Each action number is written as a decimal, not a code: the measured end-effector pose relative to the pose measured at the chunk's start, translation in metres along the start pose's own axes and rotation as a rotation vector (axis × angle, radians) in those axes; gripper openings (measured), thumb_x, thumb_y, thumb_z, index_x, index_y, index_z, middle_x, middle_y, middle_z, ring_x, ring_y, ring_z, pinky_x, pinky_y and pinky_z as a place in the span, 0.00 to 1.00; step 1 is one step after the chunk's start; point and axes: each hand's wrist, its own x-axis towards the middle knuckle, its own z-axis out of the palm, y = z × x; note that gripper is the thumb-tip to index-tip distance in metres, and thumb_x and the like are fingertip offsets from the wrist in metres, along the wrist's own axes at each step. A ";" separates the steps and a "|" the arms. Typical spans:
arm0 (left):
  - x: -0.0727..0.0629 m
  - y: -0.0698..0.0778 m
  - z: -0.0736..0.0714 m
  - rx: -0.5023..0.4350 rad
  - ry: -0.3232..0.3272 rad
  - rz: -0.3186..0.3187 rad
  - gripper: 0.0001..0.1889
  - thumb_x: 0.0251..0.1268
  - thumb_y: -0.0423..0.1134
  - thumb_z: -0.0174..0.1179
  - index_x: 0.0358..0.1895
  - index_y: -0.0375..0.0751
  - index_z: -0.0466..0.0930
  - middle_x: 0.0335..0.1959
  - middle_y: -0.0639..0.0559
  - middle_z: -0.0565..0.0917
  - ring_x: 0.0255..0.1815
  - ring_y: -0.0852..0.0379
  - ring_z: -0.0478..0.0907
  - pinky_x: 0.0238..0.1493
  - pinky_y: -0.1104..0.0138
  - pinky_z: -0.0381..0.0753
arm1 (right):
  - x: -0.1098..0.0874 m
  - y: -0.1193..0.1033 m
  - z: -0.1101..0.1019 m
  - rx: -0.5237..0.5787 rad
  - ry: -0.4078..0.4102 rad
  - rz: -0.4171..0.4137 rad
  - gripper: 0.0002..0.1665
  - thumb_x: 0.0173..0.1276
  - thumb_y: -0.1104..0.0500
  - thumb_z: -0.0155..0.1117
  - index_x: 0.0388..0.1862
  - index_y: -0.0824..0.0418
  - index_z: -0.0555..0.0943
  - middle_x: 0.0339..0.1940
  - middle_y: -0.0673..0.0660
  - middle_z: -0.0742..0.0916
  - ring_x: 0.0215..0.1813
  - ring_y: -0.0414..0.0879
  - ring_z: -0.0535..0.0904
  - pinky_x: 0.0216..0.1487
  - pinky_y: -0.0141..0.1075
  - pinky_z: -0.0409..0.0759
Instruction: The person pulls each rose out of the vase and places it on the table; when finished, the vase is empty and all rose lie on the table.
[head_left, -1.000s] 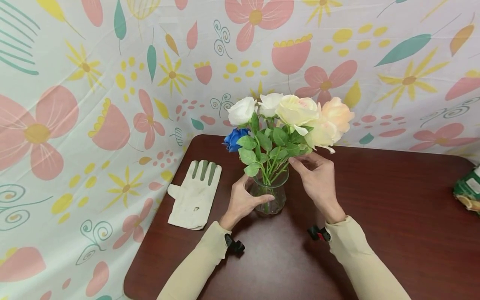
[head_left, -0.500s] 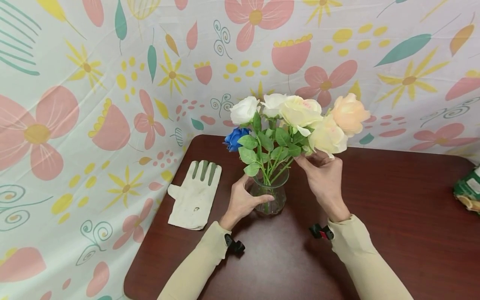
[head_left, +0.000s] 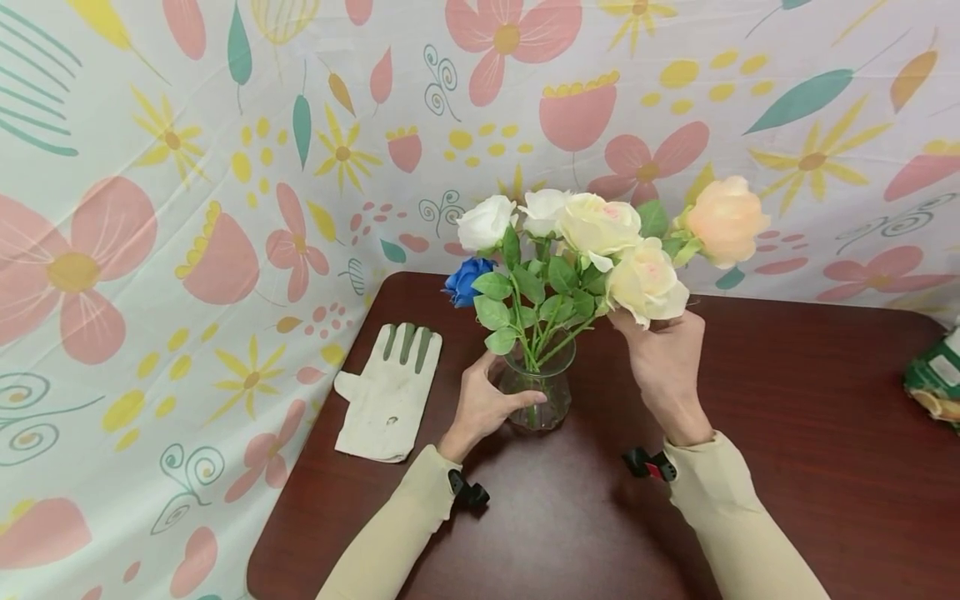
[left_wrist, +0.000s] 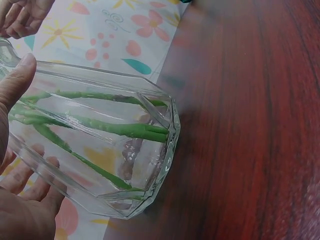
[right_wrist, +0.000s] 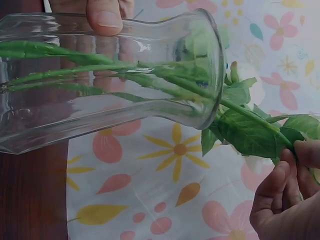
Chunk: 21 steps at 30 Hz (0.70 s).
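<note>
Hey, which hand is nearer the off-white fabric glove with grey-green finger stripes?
Left. The left hand, gripping the clear glass vase, is just right of the glove; the right hand is farther, on the vase's other side, pinching a green flower stem.

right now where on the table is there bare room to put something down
Widest: the table between the right sleeve and the green packet. Smaller: in front of the vase, between right sleeve and left sleeve. Crowded: around the vase, with left hand, right hand, flowers and glove.
</note>
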 end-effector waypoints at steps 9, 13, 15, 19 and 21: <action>0.000 0.000 0.001 -0.023 0.011 0.001 0.46 0.53 0.36 0.86 0.78 0.52 0.77 0.73 0.45 0.84 0.74 0.41 0.82 0.78 0.42 0.79 | 0.001 -0.001 -0.007 -0.035 0.098 -0.065 0.14 0.68 0.75 0.73 0.44 0.60 0.95 0.31 0.41 0.93 0.34 0.32 0.82 0.40 0.25 0.83; 0.000 0.000 0.002 -0.022 0.016 -0.009 0.45 0.53 0.37 0.87 0.78 0.53 0.78 0.73 0.47 0.85 0.74 0.44 0.83 0.78 0.42 0.80 | 0.001 -0.002 -0.012 -0.017 0.095 -0.099 0.08 0.69 0.72 0.75 0.42 0.63 0.95 0.27 0.43 0.92 0.30 0.32 0.79 0.34 0.24 0.80; 0.000 -0.001 0.002 -0.016 0.014 -0.010 0.45 0.53 0.38 0.87 0.78 0.54 0.78 0.73 0.48 0.85 0.74 0.46 0.83 0.78 0.43 0.80 | 0.001 -0.003 -0.015 0.020 0.095 -0.094 0.10 0.68 0.74 0.75 0.43 0.64 0.95 0.28 0.45 0.93 0.29 0.32 0.82 0.33 0.23 0.82; 0.000 -0.002 0.001 -0.006 0.009 -0.004 0.44 0.54 0.41 0.87 0.77 0.55 0.78 0.73 0.49 0.85 0.74 0.46 0.83 0.77 0.44 0.80 | 0.001 -0.006 -0.021 0.093 0.102 -0.061 0.14 0.65 0.79 0.72 0.43 0.66 0.94 0.31 0.48 0.95 0.30 0.33 0.87 0.33 0.23 0.84; -0.001 -0.002 0.001 -0.004 0.007 -0.003 0.44 0.54 0.42 0.87 0.77 0.55 0.78 0.73 0.49 0.84 0.74 0.45 0.83 0.77 0.43 0.80 | 0.002 -0.007 -0.023 0.121 0.104 -0.043 0.14 0.65 0.80 0.72 0.44 0.68 0.94 0.32 0.49 0.95 0.31 0.35 0.89 0.33 0.24 0.86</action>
